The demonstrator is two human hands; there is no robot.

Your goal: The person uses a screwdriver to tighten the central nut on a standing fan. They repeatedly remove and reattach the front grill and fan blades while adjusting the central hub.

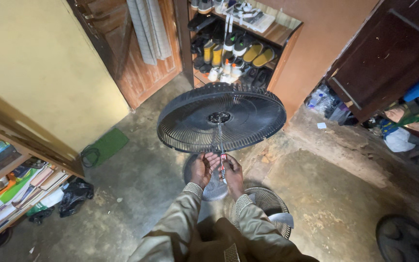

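Nearest, just below the black fan grille (221,116): two khaki sleeves (180,228), soft and creased. Right hand (232,172) wrapped tight around a screwdriver (223,167) with a red-and-pale handle, thin metal shaft running straight up to the grille's hub. Left hand (201,169) cupped against the same handle, fingers curled; hard to tell whether truly gripping or only steadying.

Grille itself above both hands, tilted, dished and round: thin radial ribs, a glossy solid rim, a small dark hub at centre. Seemingly perched on little more than that slender shaft and whatever stands behind it.

Likely trouble: a tip skidding off the hub fastener under a crooked push, then jabbing through the ribs or into the left palm. Also a wide, light grille tipping sideways and dropping on the hard floor, bending ribs or cracking the rim. Small screws, if freed, easily lost in the gritty cracks.

Directly beneath the grille: a round grey base (214,187), ridged and dull. Below and right of the grille: a pale wire guard (267,204) lying flat, a white blade edge (282,219) upon it. Rough, stained concrete floor (345,194) all round.

Left of the grille: a flat green mat (105,145), a crumpled black bag (73,194), shelves of stacked books (10,184). Beyond the grille: a wooden shoe rack (277,36) crowded with sandals and trainers, a panelled wooden door (141,53) to its left.
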